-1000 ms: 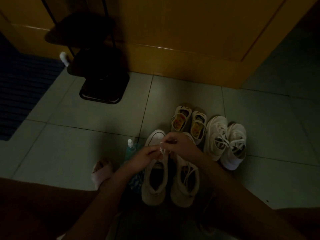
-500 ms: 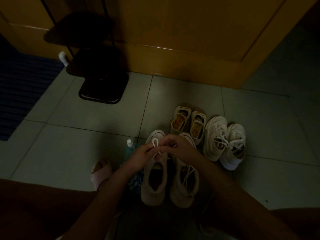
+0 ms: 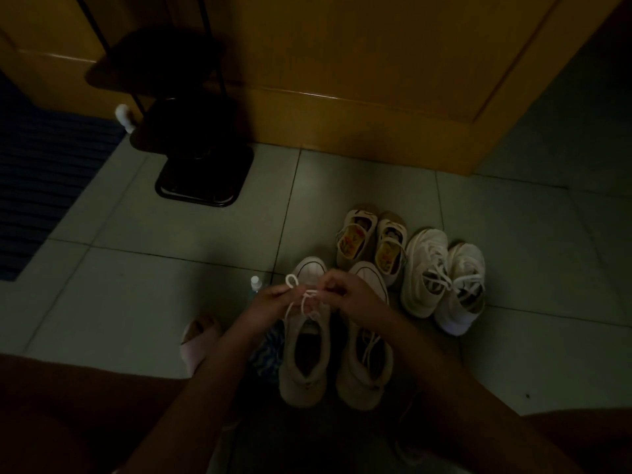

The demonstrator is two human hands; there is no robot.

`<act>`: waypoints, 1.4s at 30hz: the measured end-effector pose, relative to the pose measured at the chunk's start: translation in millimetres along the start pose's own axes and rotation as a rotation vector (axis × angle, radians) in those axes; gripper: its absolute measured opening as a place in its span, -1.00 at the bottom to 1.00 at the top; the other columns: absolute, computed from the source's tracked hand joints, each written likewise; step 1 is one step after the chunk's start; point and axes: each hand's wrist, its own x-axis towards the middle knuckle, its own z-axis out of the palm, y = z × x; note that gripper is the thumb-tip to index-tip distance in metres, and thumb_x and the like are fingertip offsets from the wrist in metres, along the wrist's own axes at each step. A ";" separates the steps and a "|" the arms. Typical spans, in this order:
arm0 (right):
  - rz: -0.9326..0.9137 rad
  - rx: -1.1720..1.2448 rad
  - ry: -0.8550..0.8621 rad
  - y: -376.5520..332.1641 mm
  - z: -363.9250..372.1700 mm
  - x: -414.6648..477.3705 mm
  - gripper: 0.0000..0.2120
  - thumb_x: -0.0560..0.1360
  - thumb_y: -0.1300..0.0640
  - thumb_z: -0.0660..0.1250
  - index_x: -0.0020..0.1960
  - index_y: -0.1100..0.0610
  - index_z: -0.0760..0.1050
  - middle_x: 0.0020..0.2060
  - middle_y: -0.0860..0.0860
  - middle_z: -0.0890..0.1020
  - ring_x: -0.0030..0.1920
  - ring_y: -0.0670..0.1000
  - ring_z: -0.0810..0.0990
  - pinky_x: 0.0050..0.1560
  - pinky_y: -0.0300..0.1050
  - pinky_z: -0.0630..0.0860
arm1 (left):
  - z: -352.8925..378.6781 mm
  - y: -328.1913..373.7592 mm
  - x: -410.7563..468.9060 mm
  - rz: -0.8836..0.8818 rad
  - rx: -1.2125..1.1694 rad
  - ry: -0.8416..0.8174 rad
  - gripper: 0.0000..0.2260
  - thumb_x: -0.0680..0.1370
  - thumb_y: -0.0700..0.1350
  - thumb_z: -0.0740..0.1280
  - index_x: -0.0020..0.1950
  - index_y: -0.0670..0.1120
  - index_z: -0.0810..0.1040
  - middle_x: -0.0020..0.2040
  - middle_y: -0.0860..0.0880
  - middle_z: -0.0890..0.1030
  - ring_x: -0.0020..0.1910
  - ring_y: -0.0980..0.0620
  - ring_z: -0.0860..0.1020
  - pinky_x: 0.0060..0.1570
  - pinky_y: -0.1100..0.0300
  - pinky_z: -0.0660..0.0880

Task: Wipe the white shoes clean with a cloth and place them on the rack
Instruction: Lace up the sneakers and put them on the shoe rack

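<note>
1. Above the laced front of the near left shoe [image 3: 304, 350], a white lace [image 3: 309, 297] is pinched by both hands. A small loop is held up by the curled fingers of the left hand [image 3: 270, 301], and the other strand is gripped between the thumb and fingertips of the right hand [image 3: 354, 295].
2. The lace strands are seen running down from the hands to that shoe, which is stood on the tiled floor [image 3: 136, 285] with its toe pointing away.
3. The near right shoe [image 3: 366, 357] is set just beside it, with loose laces lying across its opening.
4. A blue patterned cloth [image 3: 270, 354] is partly seen just left of the near left shoe, under the left forearm; a bottle cap [image 3: 255, 281] shows beside the left hand.
5. Beyond the toes, a small pair with yellow insoles [image 3: 355, 239] is placed, and a white laced pair [image 3: 441, 278] is stood to its right.
6. A dark rack [image 3: 198, 138] is stood well apart at the far left, against a wooden door [image 3: 342, 63]; what its shelves hold cannot be told.
7. A pink slipper [image 3: 200, 340] is seen near the left forearm.
</note>
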 end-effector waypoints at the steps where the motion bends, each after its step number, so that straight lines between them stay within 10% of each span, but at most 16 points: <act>1: 0.006 0.003 -0.013 -0.4 0.5 -2.4 -0.95 0.45 0.20 0.35 -0.14 0.11 0.48 -0.20 -0.07 0.54 -0.11 0.07 0.55 -0.01 0.02 0.50 | -0.9 -0.9 0.1 -0.003 -0.001 -0.012 -0.85 0.55 -0.18 0.28 0.03 -0.14 0.62 -0.21 0.01 0.69 -0.23 0.14 0.65 -0.17 0.35 0.54; 5: -0.004 -0.042 -0.110 -1.5 2.1 -9.7 -0.97 0.46 0.20 0.35 -0.12 0.10 0.51 -0.08 -0.02 0.59 -0.04 -0.01 0.57 0.02 -0.15 0.50 | -4.4 -5.3 1.3 -0.017 0.048 -0.017 -0.81 0.49 -0.25 0.35 0.09 -0.21 0.61 -0.07 -0.12 0.66 -0.07 -0.01 0.61 0.08 0.16 0.50; 18: 0.071 0.107 -0.022 9.2 7.1 -1.2 -0.82 0.44 0.40 0.32 0.02 0.27 0.54 -0.04 0.02 0.56 -0.08 -0.13 0.56 -0.03 -0.34 0.49 | 0.7 5.2 -1.1 0.414 0.680 0.006 -0.73 0.41 -0.31 0.42 -0.25 0.07 0.50 -0.32 0.17 0.59 -0.26 0.21 0.55 -0.17 0.26 0.46; 23: 0.143 0.211 0.072 12.5 12.5 2.1 -0.71 0.37 0.39 0.39 0.04 0.18 0.51 -0.10 0.08 0.60 -0.07 0.00 0.59 0.01 -0.06 0.54 | 6.5 3.6 -8.3 0.574 0.855 0.131 -0.89 0.41 -0.25 0.43 -0.11 -0.14 0.56 -0.23 0.01 0.63 -0.24 0.13 0.56 -0.26 0.34 0.39; 34: 0.181 0.277 0.089 10.5 11.0 0.8 -0.63 0.40 0.41 0.36 0.18 0.21 0.48 0.05 0.22 0.61 0.05 0.07 0.59 -0.01 -0.16 0.55 | 16.9 -5.6 -12.1 0.619 0.856 0.210 -0.83 0.38 -0.33 0.41 -0.04 -0.21 0.59 -0.05 -0.14 0.60 -0.11 -0.02 0.57 -0.19 0.44 0.30; 42: 0.160 0.182 0.140 8.1 10.3 0.2 -0.73 0.41 0.33 0.40 0.11 0.26 0.54 0.02 0.14 0.64 -0.12 -0.16 0.60 -0.20 -0.44 0.51 | 12.6 -5.5 -12.1 0.628 0.691 0.194 -0.85 0.38 -0.33 0.42 -0.11 -0.13 0.63 -0.15 0.07 0.55 -0.23 0.31 0.52 -0.15 0.60 0.34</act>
